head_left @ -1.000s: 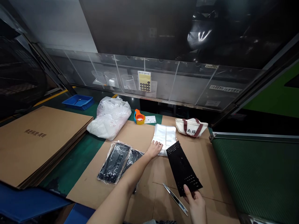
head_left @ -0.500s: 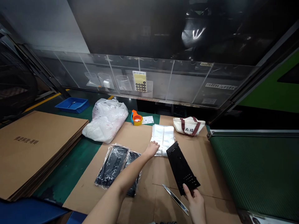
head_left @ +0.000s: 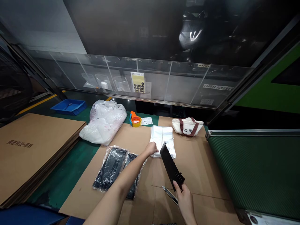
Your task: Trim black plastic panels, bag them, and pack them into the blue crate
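Observation:
My right hand [head_left: 184,197] grips a thin black perforated panel [head_left: 171,165] at its near end, thumb on top. The panel is tilted on edge, its far end by the stack of clear plastic bags [head_left: 164,137]. At that stack's left near corner is my left hand [head_left: 152,148], fingers closed on a plastic bag's edge. Two black panels in clear bags [head_left: 111,167] lie partly under my left forearm. A slim silver utility knife [head_left: 170,195] rests on the cardboard, partly hidden behind my right hand.
Cardboard sheets [head_left: 42,134] are stacked at the left. Behind sit a blue tray [head_left: 70,107], a white plastic sack [head_left: 103,122], an orange tape dispenser [head_left: 135,119] and a cloth bag [head_left: 187,126]. A green conveyor belt [head_left: 248,172] runs along the right.
My right hand has moved left with the black panel and turned it more onto its edge. My left hand stays at the bag stack, its fingers curled in more. The view has shifted slightly.

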{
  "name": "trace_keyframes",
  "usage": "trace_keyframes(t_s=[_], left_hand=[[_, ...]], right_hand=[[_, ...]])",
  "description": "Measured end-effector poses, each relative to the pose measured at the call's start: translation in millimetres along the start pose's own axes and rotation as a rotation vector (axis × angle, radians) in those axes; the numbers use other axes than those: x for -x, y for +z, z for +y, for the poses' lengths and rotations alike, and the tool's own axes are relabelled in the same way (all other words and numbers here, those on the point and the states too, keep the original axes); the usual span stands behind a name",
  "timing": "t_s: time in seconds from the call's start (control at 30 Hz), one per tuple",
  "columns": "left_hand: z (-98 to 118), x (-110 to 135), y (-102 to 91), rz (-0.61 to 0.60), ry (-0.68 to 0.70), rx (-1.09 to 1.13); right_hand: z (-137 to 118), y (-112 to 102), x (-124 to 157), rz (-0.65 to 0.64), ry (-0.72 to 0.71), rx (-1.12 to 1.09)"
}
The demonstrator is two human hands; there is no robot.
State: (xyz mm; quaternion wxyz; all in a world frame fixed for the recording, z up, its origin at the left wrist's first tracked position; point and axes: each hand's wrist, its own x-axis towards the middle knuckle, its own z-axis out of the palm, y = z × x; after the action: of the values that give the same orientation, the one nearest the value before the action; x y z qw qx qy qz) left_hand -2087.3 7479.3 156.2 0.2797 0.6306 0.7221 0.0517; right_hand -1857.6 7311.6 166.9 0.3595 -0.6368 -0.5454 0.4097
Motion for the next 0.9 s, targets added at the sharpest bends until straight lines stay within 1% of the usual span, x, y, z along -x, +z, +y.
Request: trace_keyframes(t_s=[0.1,0.23,0.33,0.47,0.6,0.73,0.9], left_hand=[[-3,-2,0.1,0.022,-0.035,0.07],[-6,-4,-1.0,0.026,-0.03,0.143],[-5,-1,0.0,0.021,-0.014,0.181],[1,4,3.5,0.034,-0.013,0.224],[4,5,2.5,0.086,-0.053,0.261],[2,4,-0.9,0.148,-0.109,0.311],[2,6,4.7,0.149,-0.132,0.417]], right_hand=[[2,-1,-1,0.03,0.003,0.034],[4,-4,-2,0.045,-0.013,0.056],[1,-4,-2,0.017,-0.032,0.048],[-8,2,-3,-0.022,-0.069,0.044],[-12,5,-5,-0.027,-0.1,0.055],[-14,2,-4,-0.048,-0.122,0.054],[-17,4,-10,-0.067,-0.133,0.049]])
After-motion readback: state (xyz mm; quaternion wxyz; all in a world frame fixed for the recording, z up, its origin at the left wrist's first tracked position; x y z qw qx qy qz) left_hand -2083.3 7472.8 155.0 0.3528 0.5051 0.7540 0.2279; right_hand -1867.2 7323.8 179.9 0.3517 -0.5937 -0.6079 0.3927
